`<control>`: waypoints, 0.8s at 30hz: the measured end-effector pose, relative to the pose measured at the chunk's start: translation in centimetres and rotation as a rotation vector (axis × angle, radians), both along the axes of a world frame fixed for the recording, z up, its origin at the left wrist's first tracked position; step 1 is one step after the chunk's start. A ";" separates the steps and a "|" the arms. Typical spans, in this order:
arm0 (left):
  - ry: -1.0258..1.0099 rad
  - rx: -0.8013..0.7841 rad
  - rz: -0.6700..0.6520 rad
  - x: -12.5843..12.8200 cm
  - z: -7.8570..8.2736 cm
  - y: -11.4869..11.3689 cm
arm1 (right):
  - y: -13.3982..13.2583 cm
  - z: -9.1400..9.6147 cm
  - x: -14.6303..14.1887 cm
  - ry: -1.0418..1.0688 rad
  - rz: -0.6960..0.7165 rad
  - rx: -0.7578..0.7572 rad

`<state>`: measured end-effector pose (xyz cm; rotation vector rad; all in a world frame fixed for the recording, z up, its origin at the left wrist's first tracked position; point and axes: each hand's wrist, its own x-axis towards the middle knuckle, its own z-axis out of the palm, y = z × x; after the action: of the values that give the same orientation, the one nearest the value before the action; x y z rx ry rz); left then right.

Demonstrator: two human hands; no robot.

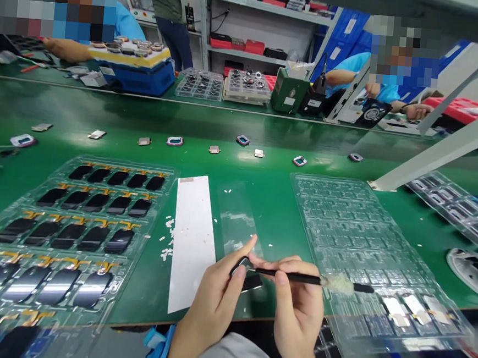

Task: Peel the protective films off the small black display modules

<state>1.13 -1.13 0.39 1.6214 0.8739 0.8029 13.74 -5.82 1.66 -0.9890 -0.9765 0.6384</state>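
Note:
My left hand (219, 290), with a blue band at the wrist, pinches a small dark-edged piece (239, 264) that looks like a watch screen, mostly hidden by the fingers. My right hand (297, 307) grips a slim black tool (297, 277), probably tweezers, with pale wrapping (340, 283) near its rear end. The tool's front end meets the piece between my left fingers. Below and between the hands, a dark flat screen (252, 282) shows. Left of my hands lies a white paper strip (192, 241) with tiny pale bits; a clear film (236, 214) lies beyond them.
At left, a clear tray (133, 264) holds rows of black screens (93, 237). At right, another clear tray (330, 219) carries several silver-backed pieces (396, 311). Small parts sit along the green belt (194, 162). A white post (444, 145) slants at right. Co-workers sit opposite.

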 end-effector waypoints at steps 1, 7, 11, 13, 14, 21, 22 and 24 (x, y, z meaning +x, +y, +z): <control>0.003 0.001 -0.003 0.0 0.0 0.0 | -0.1 -0.1 0.2 -0.015 -0.002 0.002; 0.005 0.008 -0.041 -0.6 -0.1 0.0 | -0.9 -0.1 2.4 -0.247 -0.026 -0.141; -0.058 -0.049 -0.097 -0.7 0.0 0.0 | -1.2 1.3 2.6 -0.424 0.155 -0.351; -0.074 -0.059 -0.133 -0.7 0.4 0.0 | -1.3 2.3 2.5 -0.466 0.235 -0.433; -0.076 -0.050 -0.151 -0.7 0.6 0.0 | -1.3 2.8 2.6 -0.488 0.255 -0.460; -0.122 0.040 0.040 -1.9 0.8 0.7 | 3.4 8.2 9.4 -0.532 0.206 -0.516; -0.117 0.045 0.126 -2.0 0.6 0.8 | 5.3 8.8 11.3 -0.596 0.108 -0.525; -0.109 0.040 0.273 -2.0 0.2 0.7 | 10.0 9.6 15.6 -0.760 -0.181 -0.664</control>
<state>-0.84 -0.45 0.55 1.4959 1.0196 1.0949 29.32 4.15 11.22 -1.9744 -1.3391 0.4323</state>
